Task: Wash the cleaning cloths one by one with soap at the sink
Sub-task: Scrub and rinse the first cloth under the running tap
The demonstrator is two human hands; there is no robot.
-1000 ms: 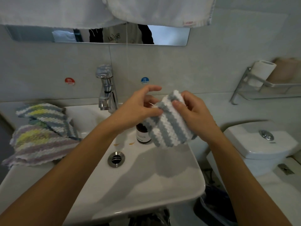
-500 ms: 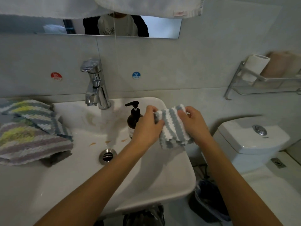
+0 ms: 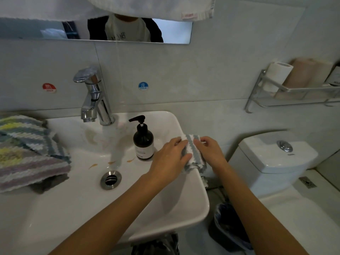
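1. The sink (image 3: 195,203) is a glossy white ceramic basin, roughly rectangular with rounded corners, and every place below is given from it.
2. A grey-and-white striped cloth (image 3: 193,153), nubby and folded, lies over the sink's right rim, partly hanging past the edge.
3. The left hand (image 3: 170,159) lies on the cloth's left part, fingers fairly straight and pressing down on the fabric.
4. The right hand (image 3: 211,150) is at the cloth's right side; its fingers are curled over the fabric's edge, pinching it.
5. A dark, round-shouldered soap bottle (image 3: 143,142) with a black pump stands upright on the sink's back ledge, just left of the cloth.
6. A chrome faucet (image 3: 95,100), smooth and shiny, rises from the sink's back edge, left of the bottle.
7. A round metal drain (image 3: 111,180) sits in the basin floor; small orange streaks mark the ceramic above it.
8. A heap of fluffy striped cloths (image 3: 27,153) in yellow, grey, teal and mauve lies on the sink's left side.
9. A white toilet tank (image 3: 276,155) with a chrome button stands to the sink's right.
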